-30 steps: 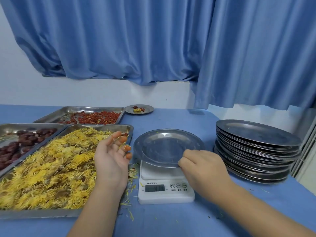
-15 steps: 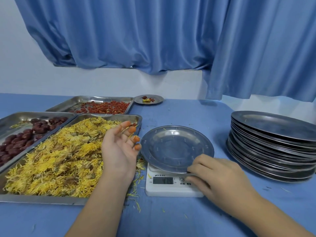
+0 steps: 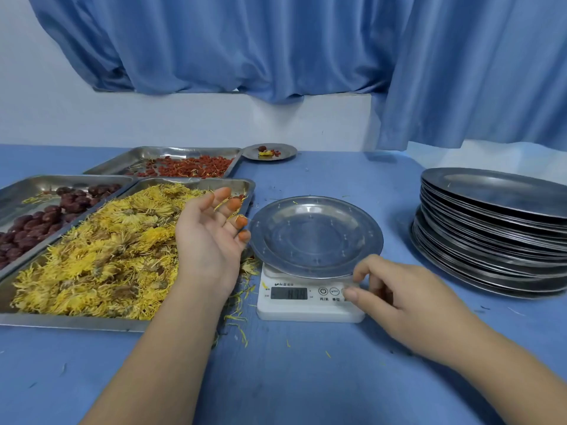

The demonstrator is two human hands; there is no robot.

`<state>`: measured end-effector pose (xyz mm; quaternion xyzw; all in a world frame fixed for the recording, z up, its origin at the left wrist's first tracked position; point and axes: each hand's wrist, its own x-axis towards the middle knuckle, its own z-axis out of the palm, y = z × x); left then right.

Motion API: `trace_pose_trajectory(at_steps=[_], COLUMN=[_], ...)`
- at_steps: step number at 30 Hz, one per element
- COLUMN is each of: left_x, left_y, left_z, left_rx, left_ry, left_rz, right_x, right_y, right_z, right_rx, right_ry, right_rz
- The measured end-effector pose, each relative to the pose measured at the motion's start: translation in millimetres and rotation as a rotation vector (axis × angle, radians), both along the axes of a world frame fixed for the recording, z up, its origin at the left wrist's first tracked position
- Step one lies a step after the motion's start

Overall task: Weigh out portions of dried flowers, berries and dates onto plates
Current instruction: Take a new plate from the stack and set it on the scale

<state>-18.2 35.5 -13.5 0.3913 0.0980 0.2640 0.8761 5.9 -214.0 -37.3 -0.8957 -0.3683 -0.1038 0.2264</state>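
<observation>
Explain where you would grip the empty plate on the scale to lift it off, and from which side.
Grip the plate by its thin rim at the right edge, likely best. The rim overhangs the scale, leaving room for fingers beneath, and that side is open; the flower tray crowds the left.

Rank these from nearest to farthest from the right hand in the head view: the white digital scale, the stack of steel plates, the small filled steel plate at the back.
1. White digital scale: the right hand is at its button panel.
2. Stack of steel plates: to the right, apart from the hand.
3. Small filled steel plate: far back, near the wall.
</observation>
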Motion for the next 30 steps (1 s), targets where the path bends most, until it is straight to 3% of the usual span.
trace_pose_trajectory(at_steps=[4,11,17,22,30], left_x=[1,1,-1,-1,-1], left_y=[0,0,-1,-2,-1], left_z=[-1,-1,2,3,2], left_rx=[0.006,-0.005,-0.009,-0.004,0.001], left_ry=[0.003,0.002,0.002,0.004,-0.011], left_rz=[-0.001,-0.001,-0.005,-0.009,-0.015], right_x=[-3,-4,-7,-12,-15], right_y=[-7,-7,2,5,14], right_z=[1,-2,-5,-6,-6], right_rx=[-0.113,-0.244,-0.245,-0.244,-0.092], right_ry=[0.096,0.103,0.130,0.041,-0.007], right_rz=[0.070,-0.013,-0.079,-0.114,-0.118])
